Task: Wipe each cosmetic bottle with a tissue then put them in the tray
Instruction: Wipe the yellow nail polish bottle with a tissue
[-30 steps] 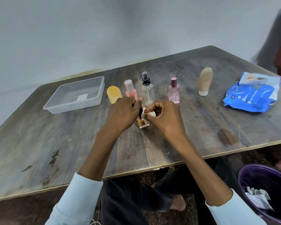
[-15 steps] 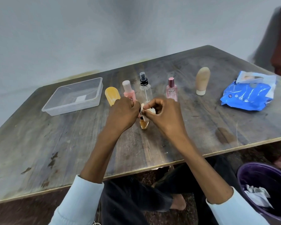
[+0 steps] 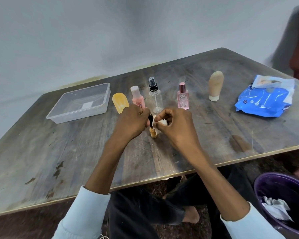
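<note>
My left hand (image 3: 130, 120) grips a small amber bottle (image 3: 153, 132) by its black cap, holding it upright just over the table. My right hand (image 3: 177, 125) pinches a crumpled white tissue (image 3: 162, 121) against the bottle's neck. Behind my hands stand a yellow tube (image 3: 120, 102), a pink bottle (image 3: 137, 97), a clear spray bottle (image 3: 155, 95), a pink perfume bottle (image 3: 183, 97) and a beige tube (image 3: 215, 85). The clear plastic tray (image 3: 100, 107) sits at the far left with no bottles in it.
A blue tissue pack (image 3: 264, 102) lies at the right of the wooden table (image 3: 59, 161). A purple bin (image 3: 283, 195) with used tissues stands on the floor at the lower right. A wall runs behind the table.
My hands have stayed together around the small bottle, with the tissue shifting slightly near its neck. The view has drifted a little.
</note>
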